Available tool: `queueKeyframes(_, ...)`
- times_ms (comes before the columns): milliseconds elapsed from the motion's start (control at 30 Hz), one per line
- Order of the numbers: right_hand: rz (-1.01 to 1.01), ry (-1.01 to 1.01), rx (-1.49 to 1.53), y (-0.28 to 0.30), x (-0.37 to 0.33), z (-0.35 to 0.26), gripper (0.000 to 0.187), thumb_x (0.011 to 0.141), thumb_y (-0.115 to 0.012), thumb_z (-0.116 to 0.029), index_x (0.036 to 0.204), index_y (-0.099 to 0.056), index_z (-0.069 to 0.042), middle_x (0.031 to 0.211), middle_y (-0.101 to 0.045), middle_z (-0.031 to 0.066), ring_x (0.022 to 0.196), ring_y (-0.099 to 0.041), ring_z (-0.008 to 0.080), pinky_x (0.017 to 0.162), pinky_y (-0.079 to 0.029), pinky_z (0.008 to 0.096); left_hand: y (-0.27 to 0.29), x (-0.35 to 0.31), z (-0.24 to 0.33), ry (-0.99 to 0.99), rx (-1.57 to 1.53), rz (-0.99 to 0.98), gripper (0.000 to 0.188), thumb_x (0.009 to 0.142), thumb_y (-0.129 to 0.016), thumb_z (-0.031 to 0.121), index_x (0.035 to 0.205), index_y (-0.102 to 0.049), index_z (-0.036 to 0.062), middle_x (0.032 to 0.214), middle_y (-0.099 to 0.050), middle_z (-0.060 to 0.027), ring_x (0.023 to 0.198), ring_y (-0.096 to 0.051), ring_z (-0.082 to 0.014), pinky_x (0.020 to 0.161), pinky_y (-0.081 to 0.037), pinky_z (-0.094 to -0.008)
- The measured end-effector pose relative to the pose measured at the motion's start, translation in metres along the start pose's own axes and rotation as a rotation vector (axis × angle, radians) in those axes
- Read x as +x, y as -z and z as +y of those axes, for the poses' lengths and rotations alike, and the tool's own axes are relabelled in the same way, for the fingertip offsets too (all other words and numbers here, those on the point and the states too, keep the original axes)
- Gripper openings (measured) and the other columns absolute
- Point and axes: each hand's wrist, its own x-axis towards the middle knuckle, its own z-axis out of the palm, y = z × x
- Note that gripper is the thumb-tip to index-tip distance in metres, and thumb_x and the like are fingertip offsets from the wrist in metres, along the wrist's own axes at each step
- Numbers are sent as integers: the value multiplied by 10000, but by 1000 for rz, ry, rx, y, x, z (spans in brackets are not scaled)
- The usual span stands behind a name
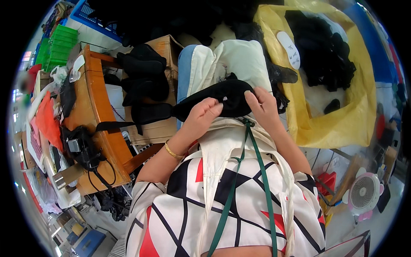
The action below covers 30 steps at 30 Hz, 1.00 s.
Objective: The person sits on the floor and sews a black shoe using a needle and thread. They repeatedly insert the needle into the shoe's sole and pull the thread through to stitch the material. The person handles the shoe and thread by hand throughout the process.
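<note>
Across my lap lies a long black padded fabric piece (234, 92), narrow at its left end and rounded at the right. My left hand (203, 113) is closed at its near edge, thumb and fingers pinched together beside a tiny white speck on the cloth. At the rounded end, my right hand (263, 106) grips the edge between thumb and fingers. A further black padded piece (150, 112) touches the narrow end, with a black strap (113, 125) reaching left. Beneath the work, a pale cloth apron (244, 53) covers my legs; green ties hang down its front.
Several black padded pieces (143, 64) are heaped on a cardboard box (171, 47) at left, beside an orange wooden table (96, 90). A yellow bag (364, 115) at right holds black pieces and a white oval card (288, 50). A small fan (364, 192) stands at lower right.
</note>
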Motion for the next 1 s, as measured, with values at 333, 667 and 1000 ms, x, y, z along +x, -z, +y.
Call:
queueKeyframes(333,-12,-134,111,-11,-6,3,414,974,-647,-279,709,-506,8,644,-458,54,585,-403,153,534,-362,340,-5,0,13,203,-165,24,138,780,-669,65,783,-556,-14,691,-523,15,662,-440,-64,575,-402,-259)
queueKeyframes(667,-12,-428,761,-47,63,37,467,1025,-547,-481,992,-683,-36,821,-579,-42,696,-461,59,591,-366,222,-19,33,26,73,-823,36,508,860,-646,-30,1346,-500,-12,1293,-567,-77,1197,-523,-144,1027,-416,-274)
queueKeyframes(1000,-157,-595,1075,-73,118,51,486,1004,-591,-444,1188,-646,2,1016,-722,46,846,-684,134,721,-552,269,-15,-2,16,-80,980,-314,354,871,-688,290,1012,-570,-12,865,-642,-178,879,-655,-345,744,-538,-423)
